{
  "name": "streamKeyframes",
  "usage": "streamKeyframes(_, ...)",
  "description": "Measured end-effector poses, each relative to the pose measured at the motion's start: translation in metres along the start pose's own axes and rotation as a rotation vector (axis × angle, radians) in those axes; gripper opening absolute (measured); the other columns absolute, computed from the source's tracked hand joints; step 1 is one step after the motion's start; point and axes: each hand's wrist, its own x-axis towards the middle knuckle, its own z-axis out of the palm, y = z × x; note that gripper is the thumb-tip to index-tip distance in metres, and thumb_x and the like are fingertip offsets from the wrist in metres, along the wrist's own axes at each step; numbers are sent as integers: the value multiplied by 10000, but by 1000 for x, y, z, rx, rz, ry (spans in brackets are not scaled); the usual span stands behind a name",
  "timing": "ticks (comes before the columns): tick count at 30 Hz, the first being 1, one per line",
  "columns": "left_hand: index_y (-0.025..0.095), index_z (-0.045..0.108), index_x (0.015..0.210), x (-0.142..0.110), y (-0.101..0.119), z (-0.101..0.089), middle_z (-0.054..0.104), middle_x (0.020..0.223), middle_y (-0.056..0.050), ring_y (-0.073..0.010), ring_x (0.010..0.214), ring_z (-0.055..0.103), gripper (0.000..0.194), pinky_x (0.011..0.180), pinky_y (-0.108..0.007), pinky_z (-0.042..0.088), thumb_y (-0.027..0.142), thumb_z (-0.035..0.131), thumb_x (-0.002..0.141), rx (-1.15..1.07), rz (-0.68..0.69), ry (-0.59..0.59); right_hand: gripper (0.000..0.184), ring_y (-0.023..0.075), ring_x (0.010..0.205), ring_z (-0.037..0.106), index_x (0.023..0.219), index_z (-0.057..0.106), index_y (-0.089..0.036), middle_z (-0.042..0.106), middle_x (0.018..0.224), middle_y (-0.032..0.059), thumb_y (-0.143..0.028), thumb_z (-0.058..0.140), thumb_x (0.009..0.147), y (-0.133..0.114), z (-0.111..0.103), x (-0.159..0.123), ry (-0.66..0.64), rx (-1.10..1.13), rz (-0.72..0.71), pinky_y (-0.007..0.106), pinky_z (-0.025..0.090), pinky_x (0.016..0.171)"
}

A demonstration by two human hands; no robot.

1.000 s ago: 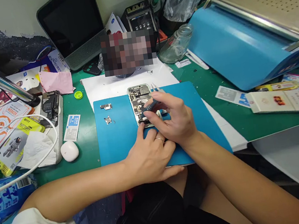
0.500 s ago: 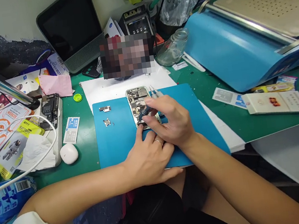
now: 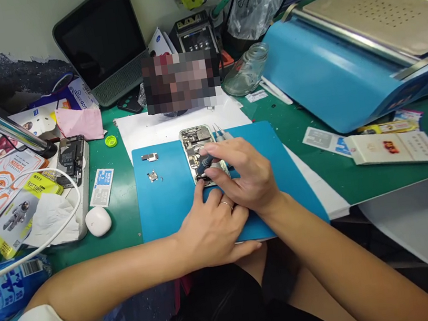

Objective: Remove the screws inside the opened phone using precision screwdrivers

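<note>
An opened smartphone (image 3: 190, 141) with its inner parts bare lies on a blue mat (image 3: 164, 199). My right hand (image 3: 248, 174) is closed on a small dark-handled screwdriver (image 3: 206, 161), tilted with its tip down at the phone's lower end. Below it my left hand (image 3: 217, 224), wearing a ring, rests on the mat with its fingers apart, thumb stretched out and index fingertip touching the phone's bottom edge. Tweezers (image 3: 223, 133) lie just right of the phone, partly behind my right hand. Small metal parts (image 3: 153, 176) and a flat component (image 3: 150, 157) sit on the mat's left side.
Left stand a white box (image 3: 89, 199) bearing another opened phone (image 3: 72, 156), a white earbud case (image 3: 98, 221) and a lamp (image 3: 13, 125). A glass jar (image 3: 247, 71) lies behind; a blue machine (image 3: 314, 77) and a white carton (image 3: 395, 147) are at the right. A white cable (image 3: 78, 187) loops across the left.
The screwdriver's handle stands slightly differently between my right fingers. Both hands and the phone stay in place; the whole view shifts very slightly.
</note>
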Motion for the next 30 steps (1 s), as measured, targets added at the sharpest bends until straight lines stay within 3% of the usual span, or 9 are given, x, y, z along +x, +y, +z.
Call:
streamKeyframes(2, 79, 592, 1264, 0, 0, 0, 637, 1280, -220, -426, 1264, 526, 676, 1155, -671, 282, 663, 541, 927, -2, -4, 6, 567, 231, 1021, 722, 1485, 443, -299, 754, 1150, 77, -166, 594, 955, 0, 0, 0, -14, 40, 1, 392, 605, 835)
streamKeyframes(7, 110, 614, 1196, -1, -1, 0, 653, 1234, -209, -403, 1218, 554, 634, 1161, -663, 274, 679, 516, 933, 3, -6, -9, 516, 205, 843, 701, 1457, 484, -314, 734, 958, 40, -234, 618, 965, 1, -2, 0, -22, -72, -11, 360, 575, 739)
streamKeyframes(12, 100, 605, 1208, -1, -1, 1, 648, 1239, -215, -401, 1209, 555, 642, 1151, -665, 286, 673, 529, 929, 4, -5, 6, 566, 229, 1035, 704, 1475, 457, -282, 752, 1120, 77, -127, 595, 948, -1, -2, 2, -21, -6, -11, 403, 597, 870)
streamKeyframes(18, 97, 604, 1219, -1, -1, 0, 639, 1262, -222, -402, 1219, 548, 650, 1154, -661, 281, 673, 527, 929, -1, -6, 0, 569, 221, 938, 719, 1471, 470, -296, 758, 1037, 52, -152, 619, 940, 0, -2, 3, -10, -24, -26, 403, 607, 828)
streamKeyframes(24, 92, 590, 1250, -1, 0, 1, 642, 1255, -216, -402, 1232, 536, 658, 1161, -673, 255, 665, 526, 934, -20, -6, -11, 546, 249, 1103, 694, 1447, 489, -289, 757, 1132, 73, -107, 580, 941, -3, -4, 5, -37, -10, 6, 434, 610, 911)
streamKeyframes(30, 98, 593, 1247, -1, -1, 2, 624, 1294, -228, -410, 1250, 531, 657, 1168, -678, 247, 667, 538, 924, -6, -10, 1, 556, 211, 919, 696, 1443, 495, -310, 739, 991, 37, -124, 611, 931, -3, -4, 5, -6, -80, -25, 393, 599, 828)
